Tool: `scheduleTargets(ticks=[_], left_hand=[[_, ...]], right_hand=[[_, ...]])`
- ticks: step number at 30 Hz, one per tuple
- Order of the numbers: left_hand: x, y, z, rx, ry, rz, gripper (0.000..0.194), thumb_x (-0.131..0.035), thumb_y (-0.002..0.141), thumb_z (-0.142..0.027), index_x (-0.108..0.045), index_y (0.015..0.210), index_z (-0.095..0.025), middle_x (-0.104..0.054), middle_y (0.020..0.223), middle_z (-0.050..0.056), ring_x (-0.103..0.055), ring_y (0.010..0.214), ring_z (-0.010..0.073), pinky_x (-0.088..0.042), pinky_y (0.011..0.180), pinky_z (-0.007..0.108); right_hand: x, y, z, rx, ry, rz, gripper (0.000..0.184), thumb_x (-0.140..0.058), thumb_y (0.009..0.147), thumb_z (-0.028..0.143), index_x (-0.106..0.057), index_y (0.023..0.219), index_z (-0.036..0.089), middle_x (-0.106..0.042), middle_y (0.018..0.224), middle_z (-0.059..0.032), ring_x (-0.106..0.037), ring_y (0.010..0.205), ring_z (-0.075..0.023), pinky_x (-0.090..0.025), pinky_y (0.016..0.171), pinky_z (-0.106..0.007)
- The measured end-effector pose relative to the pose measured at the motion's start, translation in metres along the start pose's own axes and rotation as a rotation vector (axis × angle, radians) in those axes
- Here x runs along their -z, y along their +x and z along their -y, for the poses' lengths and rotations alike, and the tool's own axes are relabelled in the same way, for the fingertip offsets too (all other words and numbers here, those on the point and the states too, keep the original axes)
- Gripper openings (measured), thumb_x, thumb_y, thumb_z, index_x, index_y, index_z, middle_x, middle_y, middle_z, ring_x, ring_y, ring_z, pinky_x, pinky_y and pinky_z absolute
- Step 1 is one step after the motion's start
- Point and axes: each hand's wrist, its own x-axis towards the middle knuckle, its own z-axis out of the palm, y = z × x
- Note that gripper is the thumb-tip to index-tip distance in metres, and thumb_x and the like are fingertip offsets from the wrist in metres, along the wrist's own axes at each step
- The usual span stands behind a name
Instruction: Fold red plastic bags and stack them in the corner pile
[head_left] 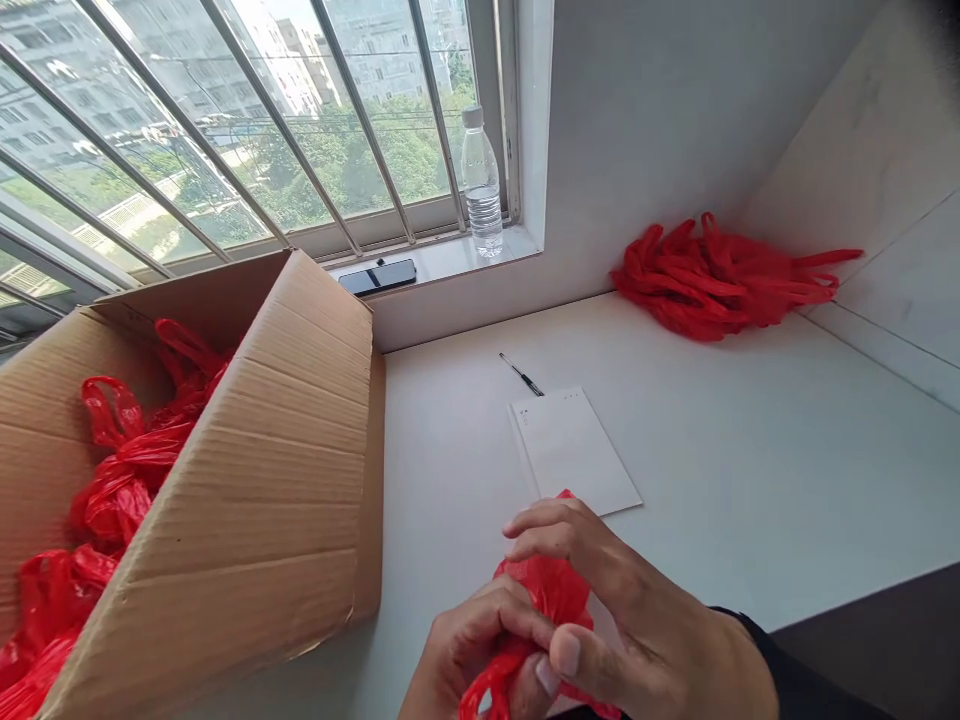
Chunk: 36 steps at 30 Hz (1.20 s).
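My left hand [480,640] is closed on a crumpled red plastic bag [551,585], pinching it between thumb and fingers low in the view. A loop of the bag pokes out beneath that hand. Over the bag's other side is my right hand [637,610], its fingers stretched out and apart and its thumb beside the left fingertips. Whether the right palm touches the plastic is hidden. Just beyond the hands lies a white notebook [574,445] on the white tabletop [442,440], with a black pen [521,374] by its top edge.
An open cardboard box [292,480] at the left holds several red plastic bags [142,470]. More red bags [712,280] are heaped against the wall at the far right. On the sill of the barred window stand a water bottle [481,190] and a dark phone [379,277].
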Motion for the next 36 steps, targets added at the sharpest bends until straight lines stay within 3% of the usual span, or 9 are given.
scheduleTargets(ticks=[2,7,12,16,22,27,29,33,36], left_hand=[[-0.002,-0.002,0.003,-0.111,0.143,-0.046,0.008,-0.07,0.091,-0.027,-0.072,0.083,-0.025,-0.062,0.074,-0.001,-0.056,0.069,0.013,-0.044,0.066,0.024],[-0.006,-0.005,0.012,-0.364,0.433,-0.291,0.023,-0.063,0.093,-0.014,-0.069,0.111,-0.027,-0.069,0.088,0.001,-0.062,0.074,0.0139,-0.047,0.063,0.023],[-0.006,-0.004,0.032,-0.573,0.655,-0.386,0.031,-0.059,0.097,-0.011,-0.07,0.122,-0.024,-0.067,0.113,0.007,-0.068,0.099,0.0172,-0.053,0.079,0.024],[-0.001,-0.006,0.038,-0.493,0.77,-0.319,0.042,-0.054,0.102,-0.019,-0.06,0.142,-0.03,-0.059,0.133,0.009,-0.062,0.117,0.0207,-0.052,0.093,0.027],[0.011,-0.029,0.059,-0.232,0.88,-0.201,0.054,-0.038,0.108,-0.028,-0.03,0.16,-0.036,-0.046,0.159,0.006,-0.043,0.144,0.0259,-0.037,0.12,0.046],[0.027,-0.064,0.09,-0.007,0.835,-0.417,0.049,-0.043,0.106,-0.026,-0.044,0.152,-0.044,-0.054,0.153,0.0,-0.045,0.143,0.0253,-0.039,0.118,0.052],[0.03,-0.067,0.097,-0.017,0.841,-0.384,0.047,-0.041,0.106,-0.03,-0.046,0.151,-0.042,-0.05,0.157,0.002,-0.041,0.147,0.0269,-0.04,0.117,0.053],[0.016,-0.058,0.109,-0.319,0.983,-0.19,0.058,-0.048,0.103,-0.035,-0.036,0.159,-0.028,-0.038,0.166,0.012,-0.024,0.156,0.0358,-0.028,0.122,0.063],[-0.002,-0.052,0.129,-0.352,0.954,0.036,0.071,-0.059,0.098,-0.035,-0.03,0.162,-0.026,-0.039,0.163,0.021,-0.03,0.152,0.0423,-0.029,0.118,0.071]], right_hand=[[-0.004,0.003,-0.01,-0.017,0.012,0.055,0.045,-0.054,0.103,0.055,-0.053,0.139,0.028,-0.066,0.12,-0.0038,-0.059,0.118,-0.0234,-0.022,0.124,-0.047],[-0.01,0.007,-0.025,-0.154,0.1,0.06,0.038,-0.034,0.111,0.045,-0.063,0.127,0.026,-0.07,0.108,-0.0039,-0.064,0.097,-0.02,-0.049,0.088,-0.034],[-0.013,0.007,-0.035,-0.25,0.162,0.143,0.033,-0.043,0.109,0.039,-0.059,0.135,0.027,-0.068,0.091,-0.0002,-0.057,0.071,-0.0152,-0.044,0.065,-0.028],[-0.01,0.009,-0.037,-0.218,0.149,0.08,0.023,-0.047,0.107,0.036,-0.065,0.103,0.021,-0.066,0.085,0.001,-0.056,0.073,-0.0144,-0.044,0.067,-0.027],[-0.002,-0.01,-0.045,-0.169,-0.104,-0.078,0.021,-0.041,0.109,0.033,-0.059,0.106,0.021,-0.066,0.104,-0.0054,-0.061,0.099,-0.0209,-0.048,0.09,-0.037],[0.012,-0.038,-0.069,-0.465,-0.238,-0.178,0.029,-0.039,0.109,0.044,-0.058,0.102,0.024,-0.065,0.101,-0.005,-0.061,0.093,-0.0218,-0.048,0.068,-0.033],[0.012,-0.043,-0.071,-0.523,-0.19,-0.188,0.028,-0.041,0.108,0.048,-0.056,0.104,0.025,-0.065,0.11,-0.0056,-0.063,0.098,-0.0217,-0.051,0.067,-0.031],[-0.009,-0.051,-0.069,-0.424,-0.117,-0.154,0.025,-0.05,0.104,0.051,-0.05,0.101,0.026,-0.064,0.129,-0.0073,-0.062,0.121,-0.0232,-0.057,0.093,-0.035],[-0.038,-0.062,-0.073,-0.32,-0.304,-0.081,0.033,-0.04,0.106,0.048,-0.048,0.134,0.031,-0.066,0.13,-0.0093,-0.067,0.118,-0.0251,-0.06,0.096,-0.042]])
